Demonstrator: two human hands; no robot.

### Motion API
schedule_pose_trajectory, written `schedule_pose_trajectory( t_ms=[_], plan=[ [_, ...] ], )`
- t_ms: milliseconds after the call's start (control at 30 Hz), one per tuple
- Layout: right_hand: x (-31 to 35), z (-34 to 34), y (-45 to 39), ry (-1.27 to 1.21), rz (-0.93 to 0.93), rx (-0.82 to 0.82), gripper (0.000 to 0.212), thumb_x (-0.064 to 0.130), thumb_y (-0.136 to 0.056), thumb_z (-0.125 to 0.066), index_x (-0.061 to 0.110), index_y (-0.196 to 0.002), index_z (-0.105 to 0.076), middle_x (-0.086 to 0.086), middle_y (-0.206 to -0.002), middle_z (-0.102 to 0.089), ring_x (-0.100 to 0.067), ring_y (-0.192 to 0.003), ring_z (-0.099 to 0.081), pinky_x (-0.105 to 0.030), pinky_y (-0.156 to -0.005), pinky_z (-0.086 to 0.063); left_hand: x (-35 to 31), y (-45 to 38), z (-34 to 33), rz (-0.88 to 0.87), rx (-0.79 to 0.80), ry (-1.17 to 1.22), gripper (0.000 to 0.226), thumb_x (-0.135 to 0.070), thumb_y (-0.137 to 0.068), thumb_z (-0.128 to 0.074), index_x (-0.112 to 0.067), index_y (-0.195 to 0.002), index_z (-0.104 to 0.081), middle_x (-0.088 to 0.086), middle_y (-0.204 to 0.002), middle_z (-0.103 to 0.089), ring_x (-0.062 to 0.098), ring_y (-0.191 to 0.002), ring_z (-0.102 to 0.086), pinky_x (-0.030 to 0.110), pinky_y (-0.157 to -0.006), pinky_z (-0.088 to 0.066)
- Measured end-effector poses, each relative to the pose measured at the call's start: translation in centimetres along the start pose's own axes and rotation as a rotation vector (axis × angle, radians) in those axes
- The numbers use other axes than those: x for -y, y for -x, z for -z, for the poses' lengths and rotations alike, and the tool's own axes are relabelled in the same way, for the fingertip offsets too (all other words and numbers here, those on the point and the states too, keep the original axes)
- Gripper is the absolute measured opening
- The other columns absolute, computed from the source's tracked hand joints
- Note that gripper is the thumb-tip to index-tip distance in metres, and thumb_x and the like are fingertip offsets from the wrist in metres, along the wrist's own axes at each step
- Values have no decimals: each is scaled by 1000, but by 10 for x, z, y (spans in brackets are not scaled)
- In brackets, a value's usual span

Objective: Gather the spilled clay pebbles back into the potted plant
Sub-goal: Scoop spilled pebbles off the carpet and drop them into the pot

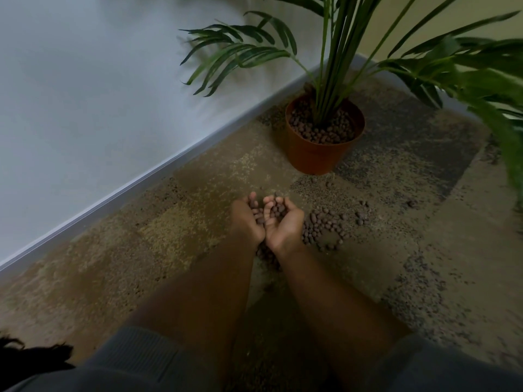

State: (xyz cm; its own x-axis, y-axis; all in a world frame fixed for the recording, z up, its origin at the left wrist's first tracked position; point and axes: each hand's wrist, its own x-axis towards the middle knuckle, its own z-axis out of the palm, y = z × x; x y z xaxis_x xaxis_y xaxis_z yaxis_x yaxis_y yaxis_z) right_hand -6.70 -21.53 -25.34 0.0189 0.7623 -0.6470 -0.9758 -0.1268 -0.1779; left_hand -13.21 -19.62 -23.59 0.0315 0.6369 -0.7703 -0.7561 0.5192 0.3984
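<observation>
My left hand [245, 222] and my right hand [285, 223] are cupped together, palms up, a little above the carpet, holding a heap of brown clay pebbles [273, 209]. More spilled pebbles [321, 226] lie on the carpet just right of my right hand, and a few show under my wrists. The terracotta pot [310, 154] stands beyond my hands near the wall. Its top is filled with pebbles around the green palm stems [329, 80].
A pale wall with a grey skirting board [135, 182] runs diagonally on the left. Palm fronds [481, 69] hang over the right side. The patterned brown and grey carpet [175, 227] covers the floor, with stray pebbles [362, 206] toward the right.
</observation>
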Motion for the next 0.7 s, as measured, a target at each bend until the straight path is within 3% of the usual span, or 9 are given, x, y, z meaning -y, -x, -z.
schedule_pose_trajectory(
  t_ms=[67, 167, 233, 333, 400, 500, 633, 700],
  plan=[
    [2, -3, 2, -52, 16, -4, 30, 19, -101, -41, 4, -82, -59, -13, -83, -66, -22, -77, -66, -23, -61, -59, 0, 0, -5, 10, 39, -82, 34, -16, -97, -33, -12, -73, -56, 5, -51, -62, 13, -40, -58, 18, -39, -47],
    [3, -5, 7, -83, 46, -5, 29, 18, -101, -41, -1, -91, -60, -19, -93, -67, -28, -87, -68, -26, -68, -61, 1, -2, -9, 61, 79, -253, 37, -18, -97, -36, -3, -85, -68, 13, -80, -70, 22, -74, -68, 30, -62, -59],
    [3, -4, 9, -100, 51, -6, 30, 18, -101, -41, -3, -95, -61, -21, -98, -68, -30, -91, -68, -28, -73, -60, 0, -1, -11, 110, 92, -300, 37, -19, -97, -37, -1, -88, -68, 13, -85, -69, 22, -76, -68, 30, -61, -61],
    [6, -5, 12, -125, 44, 14, 31, 20, -101, -42, -4, -100, -61, -22, -101, -69, -32, -92, -69, -32, -79, -60, 2, 0, -16, 163, 97, -288, 42, -23, -99, -33, -3, -84, -67, 12, -70, -71, 22, -65, -70, 28, -53, -59],
    [9, -7, 13, -129, 44, 29, 31, 20, -100, -42, -4, -102, -61, -22, -101, -69, -33, -90, -70, -35, -79, -60, 4, -2, -18, 200, 119, -218, 46, -26, -100, -31, -3, -83, -67, 14, -67, -71, 23, -72, -68, 31, -66, -57],
    [18, -13, 14, -157, 60, 49, 33, 20, -101, -38, -5, -106, -60, -24, -107, -67, -35, -92, -69, -38, -81, -60, 6, -4, -21, 219, 155, -174, 43, -25, -100, -32, -2, -93, -67, 15, -87, -70, 25, -87, -65, 35, -85, -52],
    [29, -25, 14, -207, 96, 80, 33, 23, -101, -36, -1, -108, -58, -21, -108, -65, -35, -99, -66, -37, -85, -56, 5, -6, -27, 178, 140, -80, 40, -19, -101, -29, -5, -108, -66, 16, -113, -66, 27, -102, -64, 42, -81, -52],
    [36, -32, 13, -169, 133, 79, 37, 26, -102, -32, 2, -114, -57, -18, -111, -66, -32, -109, -63, -38, -96, -51, 4, -8, -34, 157, 108, 45, 37, -20, -101, -27, -10, -98, -63, 11, -105, -66, 23, -95, -65, 40, -82, -53]
  ],
)
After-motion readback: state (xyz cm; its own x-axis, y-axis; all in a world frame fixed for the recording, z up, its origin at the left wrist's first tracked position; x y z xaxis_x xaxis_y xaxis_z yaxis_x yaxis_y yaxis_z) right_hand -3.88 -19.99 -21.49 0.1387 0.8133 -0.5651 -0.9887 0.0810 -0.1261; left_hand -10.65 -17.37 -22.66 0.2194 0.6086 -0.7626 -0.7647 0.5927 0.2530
